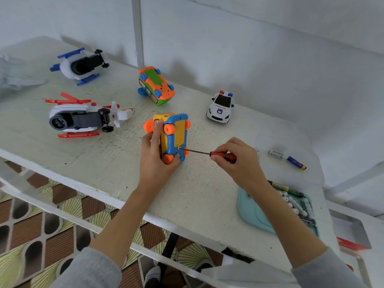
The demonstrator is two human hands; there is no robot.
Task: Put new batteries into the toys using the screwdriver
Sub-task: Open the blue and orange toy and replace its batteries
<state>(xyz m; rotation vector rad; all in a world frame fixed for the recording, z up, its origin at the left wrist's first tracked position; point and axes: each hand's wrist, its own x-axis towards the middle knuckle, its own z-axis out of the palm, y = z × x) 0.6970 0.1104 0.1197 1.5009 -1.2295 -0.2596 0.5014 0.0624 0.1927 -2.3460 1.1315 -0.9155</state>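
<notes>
My left hand point(154, 154) grips a blue and yellow toy car point(174, 136) with orange wheels, tipped on its side so the underside faces right. My right hand point(234, 161) holds a red-handled screwdriver point(223, 156). Its thin shaft reaches left and the tip sits at a screw on the yellow battery cover near the car's lower edge. Two loose batteries point(287, 159) lie on the table to the right. A teal tray point(252, 213) at the front right holds several more batteries, partly hidden by my right forearm.
On the white table point(104, 154) lie an orange and green toy car point(156, 86) upside down, a police car point(220, 107), a red and white helicopter point(83, 118) and a blue and white helicopter point(80, 64). A wall stands close behind.
</notes>
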